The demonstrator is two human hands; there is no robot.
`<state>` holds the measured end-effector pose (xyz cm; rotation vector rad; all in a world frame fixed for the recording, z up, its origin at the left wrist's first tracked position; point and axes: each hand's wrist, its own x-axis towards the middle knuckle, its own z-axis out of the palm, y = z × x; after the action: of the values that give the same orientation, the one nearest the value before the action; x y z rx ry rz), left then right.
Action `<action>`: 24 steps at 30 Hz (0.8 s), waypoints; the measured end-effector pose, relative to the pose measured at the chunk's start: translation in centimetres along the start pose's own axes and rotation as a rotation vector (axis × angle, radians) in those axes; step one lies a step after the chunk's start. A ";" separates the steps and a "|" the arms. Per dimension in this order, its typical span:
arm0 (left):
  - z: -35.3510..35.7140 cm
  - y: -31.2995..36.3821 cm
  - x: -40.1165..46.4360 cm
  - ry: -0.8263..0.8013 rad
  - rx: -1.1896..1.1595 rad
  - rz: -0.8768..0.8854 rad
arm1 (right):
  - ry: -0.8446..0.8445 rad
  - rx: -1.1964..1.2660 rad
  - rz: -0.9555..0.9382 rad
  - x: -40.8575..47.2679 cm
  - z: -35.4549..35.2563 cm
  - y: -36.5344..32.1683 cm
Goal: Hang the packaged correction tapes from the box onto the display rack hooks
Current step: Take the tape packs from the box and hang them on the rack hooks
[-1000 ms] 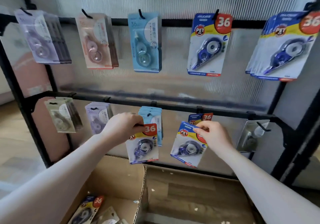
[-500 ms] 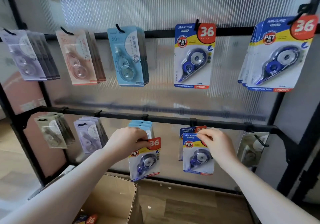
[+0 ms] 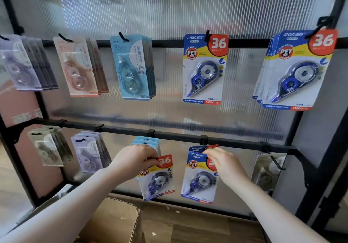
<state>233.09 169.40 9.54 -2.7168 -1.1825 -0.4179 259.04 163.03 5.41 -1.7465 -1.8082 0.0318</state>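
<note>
My left hand (image 3: 134, 160) grips the top of a blue-and-yellow packaged correction tape (image 3: 158, 180), held in front of the light blue packs on the lower rail (image 3: 178, 136). My right hand (image 3: 224, 162) pinches the top of a second blue packaged correction tape (image 3: 200, 180) at a lower hook, where another like pack (image 3: 195, 148) hangs behind it. The hook itself is hidden by my fingers. The cardboard box (image 3: 113, 222) stands open below, at the bottom left.
The upper rail carries grey, pink and light blue packs, one blue pack (image 3: 204, 69) and a blue stack (image 3: 293, 71). Lower rail holds olive (image 3: 47, 150) and lilac (image 3: 88, 154) packs and a silvery pack (image 3: 267, 173) at the right. A wooden floor lies below.
The view has tilted upward, so the box has slid mostly out of sight. My right hand's pack has swung from tilted to nearly upright at the hook. My left hand still holds its pack.
</note>
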 end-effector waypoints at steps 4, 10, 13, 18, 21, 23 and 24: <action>0.3 0.4 0.1 -0.009 -0.012 0.002 | -0.025 -0.074 -0.014 0.6 -0.1 0.2; 0.3 0.0 0.0 -0.024 -0.028 0.025 | -0.053 -0.211 0.024 2.2 0.1 0.7; 0.3 -0.5 -0.1 -0.028 -0.020 0.021 | -0.065 -0.248 0.037 2.7 0.4 0.7; 0.3 -0.2 0.2 -0.003 -0.015 0.032 | -0.048 -0.265 0.050 2.7 0.3 0.7; 0.2 0.4 0.6 0.004 -0.038 0.043 | -0.012 -0.272 0.064 2.0 0.0 1.2; 0.0 1.0 1.1 0.006 -0.062 0.054 | 0.007 -0.272 0.083 1.4 -0.5 1.7; -0.1 1.3 1.3 0.004 -0.071 0.061 | 0.017 -0.277 0.088 1.0 -0.9 2.0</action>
<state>234.92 169.41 10.00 -2.8024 -1.1005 -0.4653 261.29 163.85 5.72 -2.0094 -1.7896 -0.2065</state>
